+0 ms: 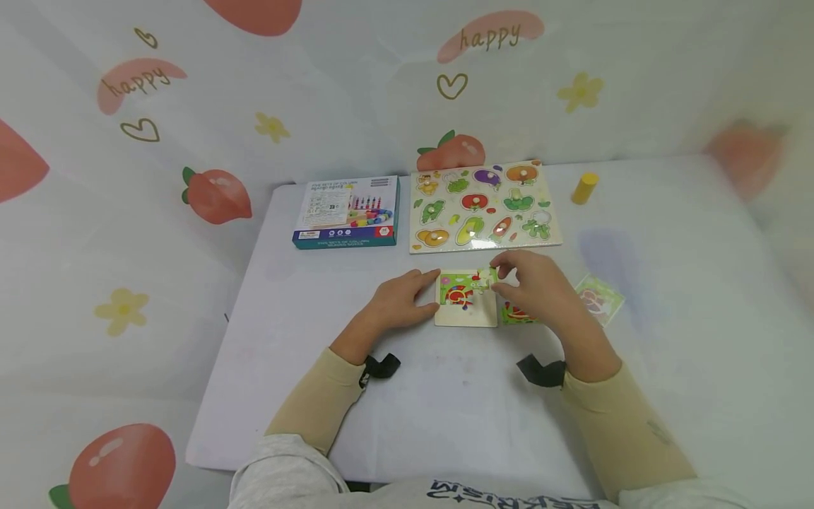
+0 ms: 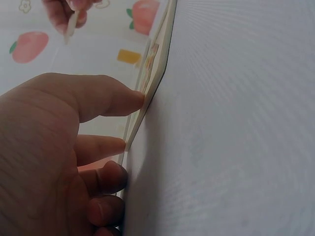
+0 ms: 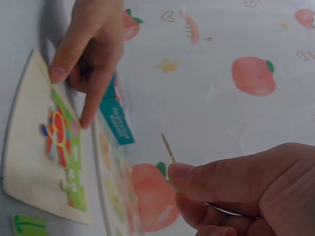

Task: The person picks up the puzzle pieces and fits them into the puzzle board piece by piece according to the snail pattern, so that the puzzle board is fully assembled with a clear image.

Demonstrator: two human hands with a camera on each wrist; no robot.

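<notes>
A square wooden puzzle tray (image 1: pixel 466 319) lies in front of me, with joined pieces showing a red snail-like picture (image 3: pixel 59 132) on green. My left hand (image 1: pixel 402 300) rests at its left side, thumb and index finger spread and touching the edge. Over the tray's upper right corner is my right hand (image 1: pixel 537 283). Its thumb and index finger pinch a thin puzzle piece (image 3: pixel 168 147), seen edge-on in the right wrist view; its picture face is hidden there. Loose puzzle pieces (image 1: pixel 516 313) in red and green lie right of the tray, partly under the right hand.
Behind the tray lies a vegetable peg puzzle board (image 1: pixel 454 215), with a boxed toy set (image 1: pixel 346 212) left of it. A yellow cylinder (image 1: pixel 585 189) stands at the back right. A small picture card (image 1: pixel 600 300) lies beyond the right wrist.
</notes>
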